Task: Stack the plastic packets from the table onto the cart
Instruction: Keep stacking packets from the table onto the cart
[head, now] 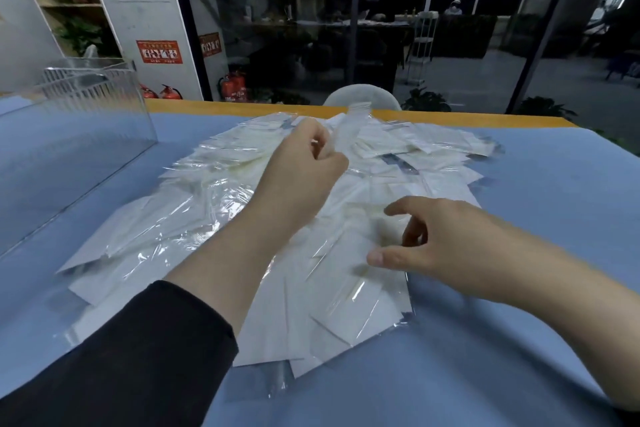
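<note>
A wide heap of clear plastic packets (194, 229) with white inserts covers the middle of the blue table (519, 340). My left hand (304, 170) reaches over the heap and pinches one plastic packet (349, 130) upright at the far side, lifted off the pile. My right hand (436, 239) hovers low over the near right part of the heap, fingers spread and curled, thumb touching a packet, holding nothing. The cart is not visible to me.
A clear acrylic box (79, 121) stands on the table at the left. The table's orange far edge (450, 114) runs behind the heap, with a white chair back (360, 95) beyond it. Glass wall and fire extinguishers (169, 92) lie further back.
</note>
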Action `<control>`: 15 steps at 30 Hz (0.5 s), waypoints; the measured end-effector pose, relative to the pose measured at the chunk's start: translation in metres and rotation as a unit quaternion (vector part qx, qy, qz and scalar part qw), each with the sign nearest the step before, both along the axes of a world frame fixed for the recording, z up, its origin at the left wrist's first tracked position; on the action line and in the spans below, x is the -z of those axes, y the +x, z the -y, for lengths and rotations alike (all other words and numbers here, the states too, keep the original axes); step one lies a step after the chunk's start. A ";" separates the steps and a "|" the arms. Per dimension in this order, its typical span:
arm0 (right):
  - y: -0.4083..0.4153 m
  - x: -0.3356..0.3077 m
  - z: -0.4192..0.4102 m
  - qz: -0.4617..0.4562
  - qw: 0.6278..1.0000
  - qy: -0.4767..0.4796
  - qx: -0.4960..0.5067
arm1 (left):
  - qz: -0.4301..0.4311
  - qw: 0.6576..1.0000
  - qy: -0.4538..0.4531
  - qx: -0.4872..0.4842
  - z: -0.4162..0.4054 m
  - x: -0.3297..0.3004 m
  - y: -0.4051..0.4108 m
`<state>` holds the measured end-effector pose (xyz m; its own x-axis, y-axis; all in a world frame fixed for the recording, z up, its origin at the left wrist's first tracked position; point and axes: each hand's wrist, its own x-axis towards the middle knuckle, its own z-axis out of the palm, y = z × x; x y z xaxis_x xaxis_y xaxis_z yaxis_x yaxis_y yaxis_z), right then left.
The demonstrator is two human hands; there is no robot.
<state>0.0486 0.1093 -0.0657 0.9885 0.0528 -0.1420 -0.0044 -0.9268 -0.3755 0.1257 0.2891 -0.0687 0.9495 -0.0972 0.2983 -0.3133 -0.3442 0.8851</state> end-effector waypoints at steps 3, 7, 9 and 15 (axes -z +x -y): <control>-0.003 0.002 -0.004 0.001 1.000 0.031 0.005 | -0.072 0.996 0.032 0.027 0.003 0.002 -0.001; -0.005 0.011 -0.013 0.016 0.995 0.100 0.014 | -0.080 0.996 0.035 0.017 0.003 -0.001 -0.003; -0.003 0.020 -0.016 0.041 0.990 0.135 0.017 | -0.075 0.996 0.043 0.017 0.004 -0.002 -0.004; 0.003 0.030 -0.021 0.102 0.957 0.271 -0.001 | -0.056 0.998 -0.005 -0.004 0.004 -0.005 -0.006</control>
